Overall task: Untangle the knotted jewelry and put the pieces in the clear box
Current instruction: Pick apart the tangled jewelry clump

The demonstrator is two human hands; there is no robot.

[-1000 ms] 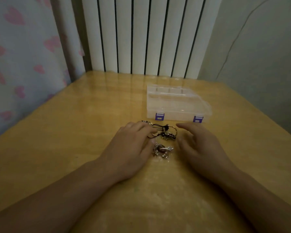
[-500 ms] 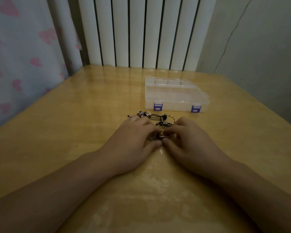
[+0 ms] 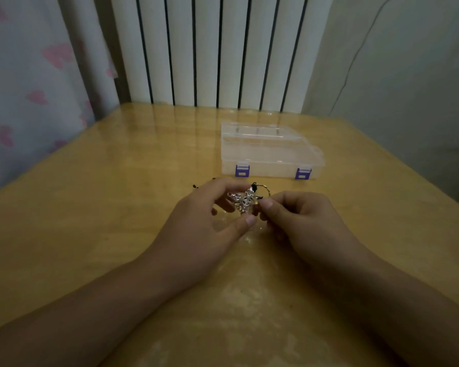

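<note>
A knotted clump of jewelry (image 3: 243, 202), silver charms with black cord and a thin metal ring, is held just above the wooden table (image 3: 117, 207). My left hand (image 3: 207, 229) curls round its left side, thumb and fingers pinching it. From the right, my right hand (image 3: 302, 221) pinches the same clump with curled fingers. A bit of dark cord (image 3: 196, 185) sticks out past my left fingers. The clear box (image 3: 270, 152), lid closed with two purple latches, sits just beyond the hands.
A white ribbed radiator (image 3: 223, 49) stands behind the table's far edge. A curtain with pink hearts (image 3: 24, 88) hangs at the left and a grey wall (image 3: 395, 62) rises at the right.
Both hands closed in on the jewelry lying on the table, took hold of it and lifted it slightly. The camera view has tilted down a little.
</note>
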